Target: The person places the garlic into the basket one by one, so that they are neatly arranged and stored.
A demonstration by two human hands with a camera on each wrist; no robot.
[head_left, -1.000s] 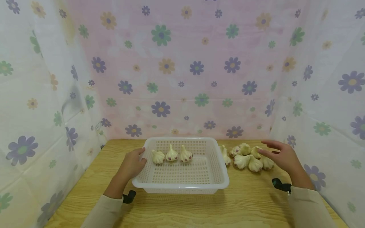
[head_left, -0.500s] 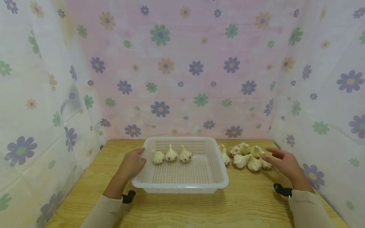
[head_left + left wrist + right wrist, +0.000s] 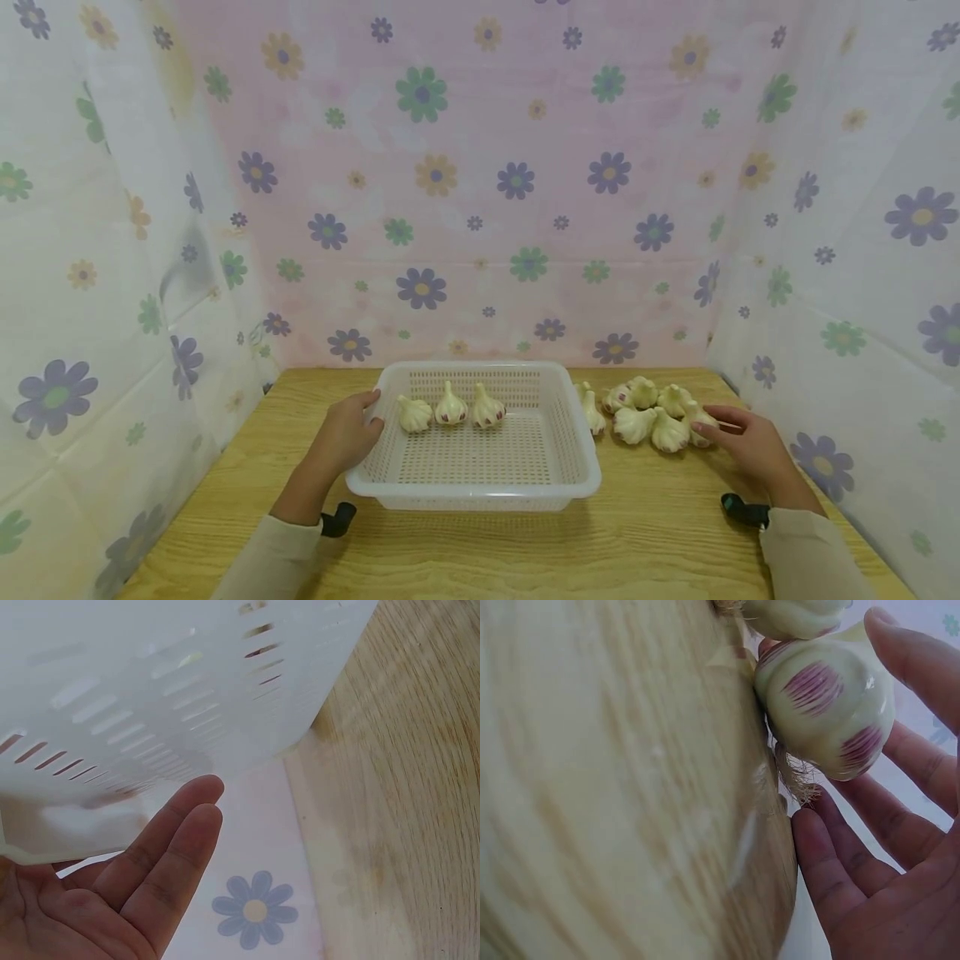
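1. The left hand (image 3: 347, 435) is at the left end of the white basket (image 3: 472, 490) and holds its rim; in the left wrist view, the fingers lie rather straight along the outer wall, and the thumb is hidden there.
2. The right hand (image 3: 757, 446) grasps one garlic bulb (image 3: 821, 712) at the right end of the group on the table (image 3: 660, 533); the thumb is on one side and the fingers are on the other; the purple patches and the dry roots of this bulb are seen closely in the right wrist view.
3. Three bulbs (image 3: 451, 410) are inside the basket, in a row toward its back left part; the middle one has its stalk upward.
4. The other bulbs (image 3: 633, 426) lie on the table, right of the basket; several touch each other, and the nearest ones are just beside the basket wall.
5. Behind the table hangs a pinkish cloth (image 3: 480, 258) with flowers; the person wears beige sleeves (image 3: 813, 554).
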